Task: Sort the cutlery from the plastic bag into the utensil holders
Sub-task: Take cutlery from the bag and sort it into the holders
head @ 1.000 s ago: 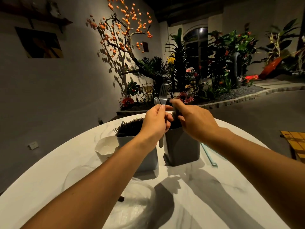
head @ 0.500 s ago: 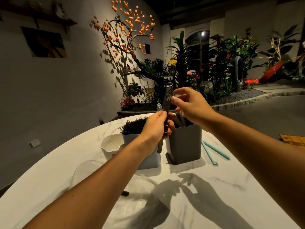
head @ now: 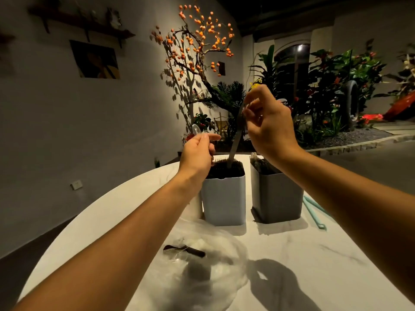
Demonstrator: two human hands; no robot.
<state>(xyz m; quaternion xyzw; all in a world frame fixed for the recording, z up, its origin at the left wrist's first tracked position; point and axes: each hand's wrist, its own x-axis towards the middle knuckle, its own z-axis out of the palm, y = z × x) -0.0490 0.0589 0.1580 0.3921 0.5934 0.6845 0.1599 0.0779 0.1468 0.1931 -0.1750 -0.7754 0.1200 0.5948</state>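
Grey plastic is what my right grip (head: 265,122) has between thumb and fingertips: a long fork or similar piece (head: 235,140), pinched near its top end, its lower end already down among the dark pieces packed in the pale holder (head: 224,198). From here I cannot tell fork from knife with certainty; the top is hidden behind my fingers. My left grip (head: 197,151) is curled round a clear spoon (head: 195,129), whose bowl sticks up just above my knuckles, and it hovers at the near-left corner of that same pale holder.

I judge I am mid-sort: the step in hand is dropping the grey piece into the pale holder, just below and to the left of my right grip. The dark holder (head: 276,196) stands directly under my right wrist, also partly filled. What the next move calls for is simple: loosen thumb and fingers so the piece slides down among its kind, without tipping the holder, then deal with the spoon in my left grip, which likely belongs somewhere else, perhaps in the white cup (head: 193,207) partly hidden behind my left forearm.

Below both grips, nearer to me on the desk (head: 314,254), lies the plastic bag (head: 215,261), crumpled, with at least one dark piece (head: 186,250) left inside, so more remains to sort. Two teal sticks (head: 314,212) lie under my right forearm.
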